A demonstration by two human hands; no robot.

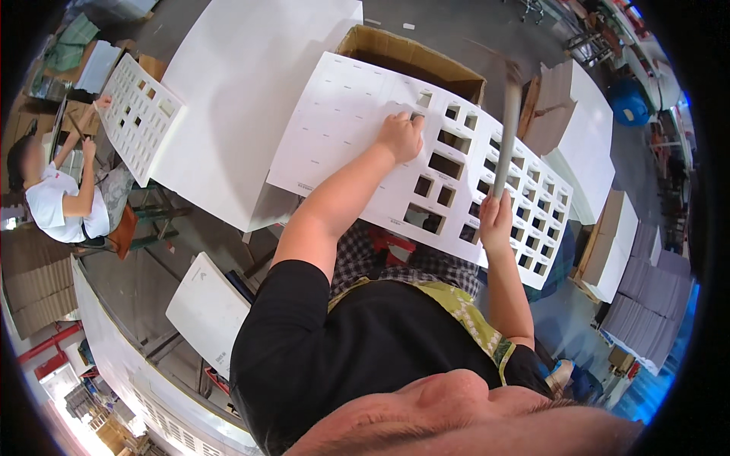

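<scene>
A large white board [350, 129] lies tilted across my lap and the rim of a cardboard box [414, 57]. Rows of rectangular holes run through its middle and right part, while its left part shows only short cut marks. My left hand [401, 138] rests on the board with curled fingers, beside a hole where something small and dark shows at the fingertips; I cannot make out what they hold. My right hand [496, 216] is closed round the lower end of a long, pale stick-like tool [509, 125]. It stands raised over the holes, its upper end blurred.
On the left is a big white stack [251, 83]; beyond it a co-worker [68, 190] sits with a similar holed board [141, 114] and a stick. Stacked sheets [578, 114] and grey cardboard piles [646, 296] stand right, near a blue drum [630, 102]. A white panel [207, 308] lies lower left.
</scene>
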